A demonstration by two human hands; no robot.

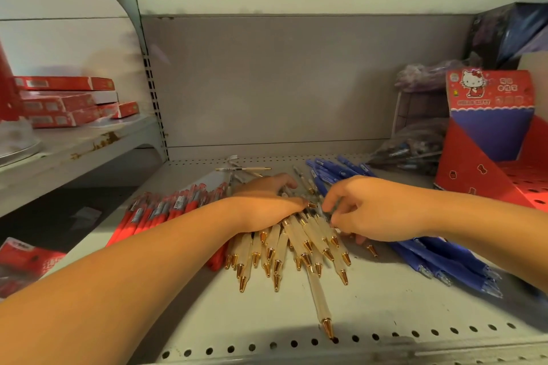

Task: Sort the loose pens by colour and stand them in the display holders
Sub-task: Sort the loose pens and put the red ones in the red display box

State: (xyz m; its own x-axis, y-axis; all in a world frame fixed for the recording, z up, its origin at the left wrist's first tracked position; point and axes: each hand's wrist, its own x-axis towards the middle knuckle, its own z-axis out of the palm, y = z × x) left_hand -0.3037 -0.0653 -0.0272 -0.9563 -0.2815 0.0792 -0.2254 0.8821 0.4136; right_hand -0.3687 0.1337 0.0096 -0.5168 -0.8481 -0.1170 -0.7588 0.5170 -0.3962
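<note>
Shelf: a grey perforated metal shelf (385,314) was seen carrying all the loose pens.
Display holder: a red cardboard display holder with a cartoon cat header (462,169) was stood at the right end of the shelf, and no pens could be seen stood in it.
Blue pens: a heap of blue plastic pens (439,261) was laid along the right, just beside the holder.
Red pens: a fan of red plastic pens (160,210) was laid on the left.
Cream pens: a bunch of cream pens with gold tips (278,249) was gathered in the middle, between the red and the blue.
Left hand: the left hand (267,204) was laid palm down on the cream pens, its fingers (284,182) extended and lightly spread.
Right hand: the right hand (373,210) was set at the bunch's right side, its fingers (335,195) bent onto the pens; whether one was pinched could not be told.
Stray pen: one cream pen (318,299) was left apart, near the front edge.
Step in hand: sorting by colour was judged nearly done, the cream group being squared up.
Next move: the bunch would need to be closed between both hands, lifted as one and stood in the holder.
</note>
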